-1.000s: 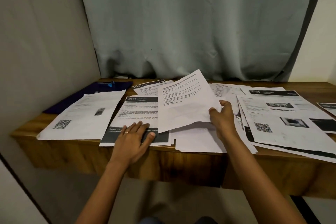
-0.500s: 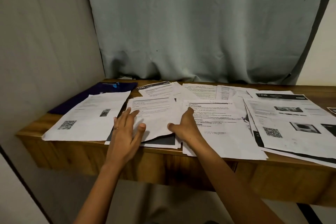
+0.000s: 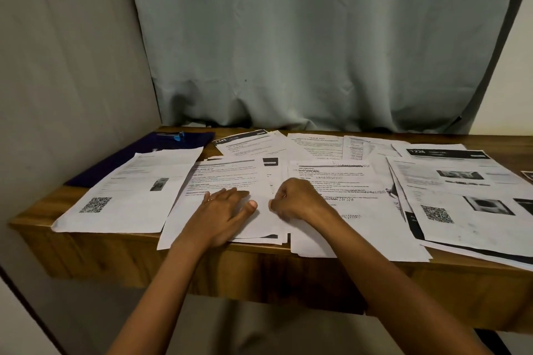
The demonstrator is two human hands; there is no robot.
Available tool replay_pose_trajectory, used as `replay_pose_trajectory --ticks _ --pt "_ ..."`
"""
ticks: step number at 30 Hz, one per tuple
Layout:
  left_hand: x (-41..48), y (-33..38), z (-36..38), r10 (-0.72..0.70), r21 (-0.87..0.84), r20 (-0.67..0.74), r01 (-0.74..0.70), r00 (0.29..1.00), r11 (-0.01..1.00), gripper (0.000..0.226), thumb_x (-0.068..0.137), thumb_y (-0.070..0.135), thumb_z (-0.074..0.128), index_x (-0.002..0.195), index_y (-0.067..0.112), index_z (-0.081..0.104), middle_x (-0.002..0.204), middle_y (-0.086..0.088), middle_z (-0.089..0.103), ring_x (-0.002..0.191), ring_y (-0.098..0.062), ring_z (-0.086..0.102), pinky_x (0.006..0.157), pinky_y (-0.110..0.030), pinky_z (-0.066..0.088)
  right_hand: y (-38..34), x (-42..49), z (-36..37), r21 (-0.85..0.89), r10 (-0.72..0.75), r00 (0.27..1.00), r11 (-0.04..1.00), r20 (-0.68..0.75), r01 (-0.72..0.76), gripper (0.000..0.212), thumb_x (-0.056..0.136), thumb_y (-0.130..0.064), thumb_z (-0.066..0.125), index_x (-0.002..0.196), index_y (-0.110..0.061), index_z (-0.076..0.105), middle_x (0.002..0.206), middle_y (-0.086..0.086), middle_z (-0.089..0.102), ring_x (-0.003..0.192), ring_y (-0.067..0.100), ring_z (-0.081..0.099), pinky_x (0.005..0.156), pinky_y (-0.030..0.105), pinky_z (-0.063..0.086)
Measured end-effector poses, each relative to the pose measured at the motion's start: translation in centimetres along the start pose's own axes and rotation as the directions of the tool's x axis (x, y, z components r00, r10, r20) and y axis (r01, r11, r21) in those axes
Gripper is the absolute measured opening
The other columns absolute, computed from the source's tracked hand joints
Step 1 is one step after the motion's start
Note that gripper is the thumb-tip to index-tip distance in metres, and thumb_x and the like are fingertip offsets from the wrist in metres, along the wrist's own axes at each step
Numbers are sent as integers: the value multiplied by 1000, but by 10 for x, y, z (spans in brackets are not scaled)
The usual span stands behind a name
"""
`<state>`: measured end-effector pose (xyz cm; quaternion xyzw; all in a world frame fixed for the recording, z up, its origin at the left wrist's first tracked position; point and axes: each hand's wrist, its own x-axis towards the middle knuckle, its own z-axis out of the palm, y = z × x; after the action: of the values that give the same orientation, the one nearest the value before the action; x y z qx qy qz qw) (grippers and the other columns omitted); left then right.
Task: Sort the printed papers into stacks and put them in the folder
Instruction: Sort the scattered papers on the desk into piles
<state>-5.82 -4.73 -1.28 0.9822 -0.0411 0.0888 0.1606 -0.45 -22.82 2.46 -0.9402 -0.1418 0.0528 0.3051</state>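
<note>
Purple folder (image 3: 138, 158) lies far left on the counter (image 3: 57, 199), partly under a QR-coded sheet (image 3: 129, 193). Left hand (image 3: 222, 210) presses flat, fingers straight, on the middle stack (image 3: 227, 176). Right hand (image 3: 297, 200) curls at its edge, grip unclear. Overhanging papers could slide off if nudged.

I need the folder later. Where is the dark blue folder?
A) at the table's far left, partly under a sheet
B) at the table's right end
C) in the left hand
A: the dark blue folder lies at the table's far left, a QR-code sheet over its near part.
</note>
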Motion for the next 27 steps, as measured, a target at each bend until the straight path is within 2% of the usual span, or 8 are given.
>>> replay_pose_trajectory --ticks 3,5,10,15,17,19,22,27 --pt "22 6 -7 7 -29 10 -7 1000 1000 80 83 74 9 146 31 34 158 1 25 146 -20 17 117 -45 8 5 38 -25 -14 36 996 999 -85 -37 21 82 -24 70 95 -7 69 95 7 69 85 20 64 71 30 51" --pt "39 10 -9 13 -36 14 -12 1000 999 72 89 70 17 146 30 35 157 0 25 146 -21 18 117 -47 10 12 71 -38 -3 58 990 998 -129 -59 25 83 -21 69 102 -6 67 103 9 66 92 23 62 71 28 47" --pt "73 13 6 13 -37 -28 -14 1000 999 64 95 64 21 148 29 31 160 1 18 148 -21 11 119 -46 6 33 135 -46 -12 73 977 997 -202 -77 30 90 -21 60 113 -1 63 115 14 63 104 27 59 87 34 48" --pt "81 3 31 -52 7 8 52 999 999 61 97 59 21 150 29 28 160 2 16 148 -21 8 119 -44 -1 51 175 -42 -160 110 981 978 -158 -135 51 87 -42 62 120 -4 56 121 14 60 111 31 55 91 39 45" --pt "82 1 35 -62 8 -10 62 998 998 60 97 59 22 150 30 28 160 3 17 148 -20 9 119 -42 0 51 184 -41 -199 113 982 969 -154 -143 58 84 -43 66 125 -5 51 127 14 56 116 32 52 96 40 44" --pt "82 0 35 -62 12 -18 62 998 998 60 97 59 23 149 30 28 159 3 18 148 -19 10 119 -41 0 49 191 -42 -211 142 981 963 -132 -168 70 81 -41 71 135 -5 41 139 15 46 127 34 44 105 45 39" --pt "82 0 35 -60 5 -26 60 998 998 60 97 58 24 149 30 29 159 3 19 148 -18 11 119 -40 0 45 201 -48 -216 203 976 952 -77 -215 85 80 -40 73 143 -4 30 149 16 33 136 36 33 111 47 32" --pt "82 0 36 -65 -21 -44 65 997 998 58 97 58 25 148 30 31 159 3 21 148 -18 12 119 -40 0 41 199 -56 -343 167 985 923 -50 -174 60 94 -42 54 136 -1 45 140 14 47 128 29 44 104 32 35"
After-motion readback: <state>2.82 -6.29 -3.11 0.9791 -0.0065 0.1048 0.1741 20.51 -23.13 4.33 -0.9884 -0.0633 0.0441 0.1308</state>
